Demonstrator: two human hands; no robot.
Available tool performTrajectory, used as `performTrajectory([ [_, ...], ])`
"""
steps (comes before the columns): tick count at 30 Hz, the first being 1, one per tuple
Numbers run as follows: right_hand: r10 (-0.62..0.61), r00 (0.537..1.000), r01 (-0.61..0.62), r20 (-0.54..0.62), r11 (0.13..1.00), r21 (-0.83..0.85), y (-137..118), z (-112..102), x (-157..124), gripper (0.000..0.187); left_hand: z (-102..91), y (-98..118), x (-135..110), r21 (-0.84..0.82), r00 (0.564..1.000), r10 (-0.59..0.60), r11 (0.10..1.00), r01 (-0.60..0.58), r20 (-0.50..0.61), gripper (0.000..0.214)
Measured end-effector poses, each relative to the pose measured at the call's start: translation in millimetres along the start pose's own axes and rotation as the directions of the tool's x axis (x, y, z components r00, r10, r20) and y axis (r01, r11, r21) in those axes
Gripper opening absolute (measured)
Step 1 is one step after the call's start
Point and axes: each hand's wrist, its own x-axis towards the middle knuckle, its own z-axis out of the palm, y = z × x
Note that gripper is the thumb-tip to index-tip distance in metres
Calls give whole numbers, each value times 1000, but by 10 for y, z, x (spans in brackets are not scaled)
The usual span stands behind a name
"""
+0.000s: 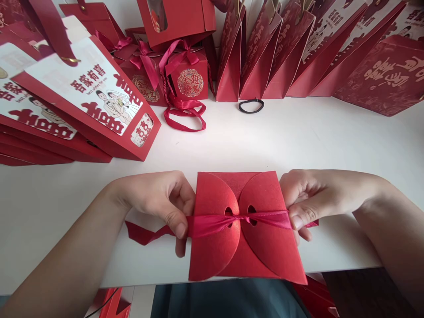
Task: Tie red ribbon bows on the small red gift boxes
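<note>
A red gift box with rounded, overlapping flaps lies at the table's front edge. Across its top runs a crimson satin ribbon, threaded through two holes and crossed in a small knot between the flaps. My left hand pinches one end of the ribbon beside the box's left side, and a loose tail hangs out past the fingers. At the right side my right hand pinches the other end between thumb and fingers, with a short tail showing behind. The ribbon is stretched taut between both hands.
Red bags with white printed labels lean at the left. Small red boxes with ribbons stand at the back, a looped ribbon trailing before them. Dark red bags line the back right. A black elastic band lies on the white table.
</note>
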Motion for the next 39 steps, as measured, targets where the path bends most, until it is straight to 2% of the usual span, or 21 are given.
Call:
performTrajectory([
  [39, -32, 999, 32, 18, 999, 13, 40, -11, 3, 36, 0, -7, -4, 39, 1000, 12, 999, -12, 6, 20],
])
